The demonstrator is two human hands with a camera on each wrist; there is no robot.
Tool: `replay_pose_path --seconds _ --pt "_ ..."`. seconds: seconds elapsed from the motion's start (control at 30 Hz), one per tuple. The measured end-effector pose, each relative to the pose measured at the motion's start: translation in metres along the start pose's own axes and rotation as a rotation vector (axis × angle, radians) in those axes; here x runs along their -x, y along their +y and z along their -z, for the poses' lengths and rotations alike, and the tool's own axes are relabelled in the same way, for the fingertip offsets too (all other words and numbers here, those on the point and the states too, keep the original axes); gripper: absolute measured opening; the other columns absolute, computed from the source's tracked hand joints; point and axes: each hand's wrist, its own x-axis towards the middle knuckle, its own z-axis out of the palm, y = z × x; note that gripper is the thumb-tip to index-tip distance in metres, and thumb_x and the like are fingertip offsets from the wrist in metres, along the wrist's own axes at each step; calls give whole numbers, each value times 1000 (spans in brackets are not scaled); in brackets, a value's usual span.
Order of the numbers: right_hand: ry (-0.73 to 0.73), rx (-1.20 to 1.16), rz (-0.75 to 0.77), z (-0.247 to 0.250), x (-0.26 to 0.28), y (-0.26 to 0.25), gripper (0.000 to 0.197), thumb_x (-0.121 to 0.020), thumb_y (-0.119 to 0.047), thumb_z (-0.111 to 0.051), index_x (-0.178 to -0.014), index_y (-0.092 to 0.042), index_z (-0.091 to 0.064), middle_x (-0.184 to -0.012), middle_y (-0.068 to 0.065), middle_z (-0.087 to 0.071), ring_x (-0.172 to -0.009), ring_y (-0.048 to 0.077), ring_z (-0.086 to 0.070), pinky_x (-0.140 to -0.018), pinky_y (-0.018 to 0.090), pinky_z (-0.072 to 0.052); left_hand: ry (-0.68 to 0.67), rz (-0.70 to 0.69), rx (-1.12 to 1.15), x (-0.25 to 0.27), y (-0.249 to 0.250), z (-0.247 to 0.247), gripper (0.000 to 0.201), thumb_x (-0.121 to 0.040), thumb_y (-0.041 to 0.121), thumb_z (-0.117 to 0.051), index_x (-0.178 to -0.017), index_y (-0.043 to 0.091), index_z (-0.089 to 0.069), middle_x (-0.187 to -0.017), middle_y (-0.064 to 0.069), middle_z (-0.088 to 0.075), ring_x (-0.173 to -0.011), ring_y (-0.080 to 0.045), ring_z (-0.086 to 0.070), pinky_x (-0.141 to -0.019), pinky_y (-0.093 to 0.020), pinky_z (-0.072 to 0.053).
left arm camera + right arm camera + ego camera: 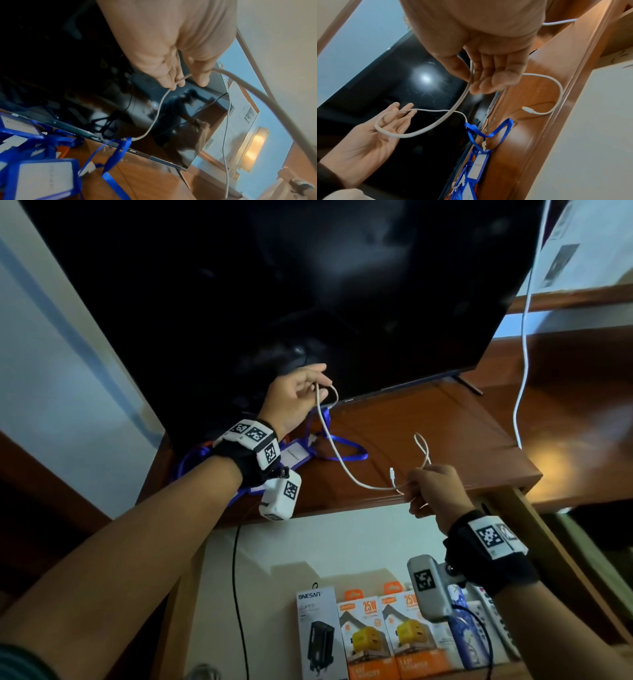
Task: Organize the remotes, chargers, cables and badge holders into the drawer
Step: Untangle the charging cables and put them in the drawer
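A large flat black television stands on a brown wooden shelf. Blue-strapped plastic badge holders lie on the shelf's left, before the television. Below, boxed cardboard chargers stand side by side.

A dark television stands on a wooden cabinet against a pale wall.

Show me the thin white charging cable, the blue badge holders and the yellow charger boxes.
thin white charging cable [337, 455], head view, mid-span between hands
blue badge holders [44, 175], left wrist view, card window
yellow charger boxes [364, 642], head view, box front
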Motion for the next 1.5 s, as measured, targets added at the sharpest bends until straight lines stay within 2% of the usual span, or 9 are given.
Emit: replay_pose_path --seconds 0.13,0.3,0.4,0.57,0.93,1.1,1.27,1.37,1.5 --pt "-24 38 -31 10 -5 6 22 -86 -10 -51 -71 3 -61 -48 12 -57 -34 23 -47 -39 22 -37 -60 -49 -403 1 -12 1 17 -83 1 -65 -86 16 -72 -117 -1 -64 -110 -12 -60 -95 -19 -45" --pt "-11 -169 33 20 -12 -3 16 -90 -9 -49 -82 3 -56 -52 16 -59 -36 23 -48 -38 24 -40 -211 185 -979 13 -48 20 15 -88 16 -59 -87 27 -70 -95 1 -70 -89 -22 -65 -76 -33 -52" --pt "-1 -369 107 34 -13 -17 20 -96 -13 -45 -80 -3 -51 -50 10 -62 -36 22 -52 -39 22 -41 -176 172 -1088 19 -67 31 12 -90 18 -55 -88 23 -66 -100 1 -64 -91 -25 -62 -74 -35 -50" --pt "68 -642 258 61 -16 -43 26 -101 -16 -37 -81 -6 -51 -70 15 -70 -54 26 -65 -48 25 -51 -142 279 -1149 24 -91 33 5 -86 21 -59 -84 20 -63 -105 -1 -56 -91 -26 -61 -73 -36 -50" --pt "210 -911 363 85 -9 -40 24 -102 -22 -33 -94 -9 -51 -87 19 -72 -69 27 -69 -57 25 -52 -45 470 -1008 14 -113 -2 18 -92 26 -52 -104 13 -53 -103 -14 -63 -90 -33 -61 -69 -35 -44" --pt "256 -1015 333 99 -4 -43 32 -104 -24 -26 -86 -11 -48 -68 9 -72 -54 19 -64 -53 21 -49 -114 544 -1155 3 -116 -5 33 -89 29 -54 -115 9 -51 -111 -20 -61 -101 -38 -60 -77 -42 -46" --pt "280 -1063 288 110 0 -32 33 -103 -24 -28 -80 -12 -48 -58 8 -67 -48 18 -60 -50 20 -47 -200 621 -1151 -5 -129 -7 30 -92 26 -53 -109 3 -61 -111 -23 -62 -102 -39 -60 -77 -38 -46" --pt "262 -1011 209 106 -1 -17 35 -102 -25 -30 -74 -13 -48 -57 8 -66 -46 18 -59 -54 23 -47 -131 664 -982 -17 -131 -2 32 -92 23 -48 -106 -1 -65 -113 -24 -62 -105 -40 -59 -84 -40 -48" --pt "215 -941 109 93 -3 -1 36 -102 -25 -30 -73 -14 -48 -55 8 -65 -45 19 -58 -55 27 -43 114 686 -367 -33 -127 3 24 -89 11 -57 -108 -1 -66 -112 -21 -66 -96 -33 -65 -82 -33 -53"
